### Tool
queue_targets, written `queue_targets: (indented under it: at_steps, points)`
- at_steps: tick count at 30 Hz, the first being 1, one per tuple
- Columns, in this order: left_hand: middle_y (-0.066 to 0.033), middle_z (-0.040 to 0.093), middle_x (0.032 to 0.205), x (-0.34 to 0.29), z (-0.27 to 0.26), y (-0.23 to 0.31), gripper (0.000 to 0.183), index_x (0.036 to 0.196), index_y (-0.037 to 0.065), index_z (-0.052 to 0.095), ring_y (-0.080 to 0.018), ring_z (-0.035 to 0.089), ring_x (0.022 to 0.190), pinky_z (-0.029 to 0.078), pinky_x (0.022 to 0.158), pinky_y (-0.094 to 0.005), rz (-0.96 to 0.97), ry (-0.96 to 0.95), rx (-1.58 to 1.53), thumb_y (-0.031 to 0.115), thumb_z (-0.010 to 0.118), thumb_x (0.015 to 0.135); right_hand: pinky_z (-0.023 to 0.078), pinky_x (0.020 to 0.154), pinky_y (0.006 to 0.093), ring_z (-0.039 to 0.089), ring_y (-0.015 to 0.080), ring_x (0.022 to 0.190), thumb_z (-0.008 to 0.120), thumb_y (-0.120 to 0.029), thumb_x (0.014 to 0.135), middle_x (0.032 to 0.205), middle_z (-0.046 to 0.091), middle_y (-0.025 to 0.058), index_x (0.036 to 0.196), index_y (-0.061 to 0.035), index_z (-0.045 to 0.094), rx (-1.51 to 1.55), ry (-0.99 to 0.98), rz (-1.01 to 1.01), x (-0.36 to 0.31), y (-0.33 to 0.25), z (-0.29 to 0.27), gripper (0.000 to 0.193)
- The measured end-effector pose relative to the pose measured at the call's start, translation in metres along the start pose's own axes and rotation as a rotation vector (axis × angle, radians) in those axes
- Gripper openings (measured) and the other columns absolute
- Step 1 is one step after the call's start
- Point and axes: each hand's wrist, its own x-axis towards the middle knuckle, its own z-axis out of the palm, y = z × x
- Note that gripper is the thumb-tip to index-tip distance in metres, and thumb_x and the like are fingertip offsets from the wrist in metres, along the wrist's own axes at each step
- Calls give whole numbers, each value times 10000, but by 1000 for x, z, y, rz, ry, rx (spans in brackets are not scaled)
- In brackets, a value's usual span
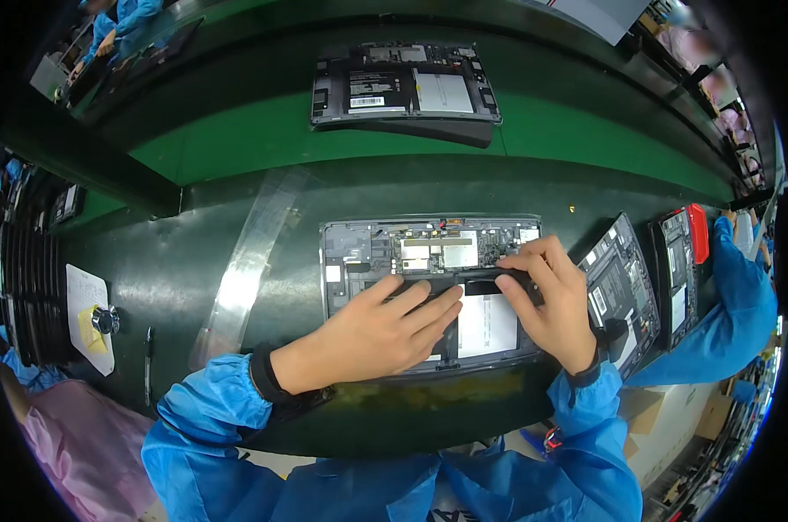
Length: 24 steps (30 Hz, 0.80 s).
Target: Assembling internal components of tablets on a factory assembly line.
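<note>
An opened laptop or tablet housing [333, 300] lies in front of me, with a circuit board [462, 250] along its far side and a white-labelled battery [487, 326] in its near part. My left hand [385, 329] rests across the housing, its fingers stretched over the left battery area and hiding much of it. At the right, my right hand [552, 296] has thumb and index finger curled on either side of a black strip [481, 277] between board and battery. Its contact with the strip is partly hidden.
Another opened housing [407, 87] sits on the far green surface. Two more opened units [618, 291] [675, 270] lean at the right, near a co-worker's blue sleeve [724, 304]. A clear plastic strip [246, 270], a pen [148, 365] and a paper pad [98, 326] lie left.
</note>
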Motion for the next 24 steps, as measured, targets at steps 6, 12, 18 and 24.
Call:
queue_targets:
  at_steps: [6, 12, 18, 24]
  points:
    - [-5, 646, 1436, 0, 4, 3, 473, 1269, 96, 741, -188, 595, 1046, 486, 876, -347, -36, -45, 1, 284, 751, 835, 512, 613, 339, 647, 208, 742, 886, -76, 772, 925, 645, 72, 1039, -50, 807, 23, 99, -24, -17, 14, 17, 280]
    - [-6, 648, 1444, 1, 2, 1, 468, 1263, 101, 746, -188, 596, 1046, 489, 888, -345, -45, -64, 20, 295, 745, 836, 493, 595, 329, 626, 212, 728, 891, -61, 753, 916, 652, 62, 1057, -41, 816, 13, 110, -102, -12, 15, 19, 314]
    - [-10, 649, 1444, 2, 0, 1, 464, 1261, 105, 747, -189, 605, 1052, 491, 891, -346, -42, -81, 17, 296, 739, 839, 488, 584, 333, 625, 210, 729, 893, -64, 748, 920, 662, 61, 1061, -52, 819, -11, 92, -126, -9, 14, 18, 322]
    - [-8, 653, 1439, 1, 1, 1, 449, 1248, 104, 753, -191, 606, 1047, 489, 890, -345, -37, -77, 15, 285, 733, 838, 493, 584, 334, 634, 210, 731, 890, -58, 748, 918, 666, 64, 1047, -50, 821, -19, 82, -128, -9, 13, 18, 306]
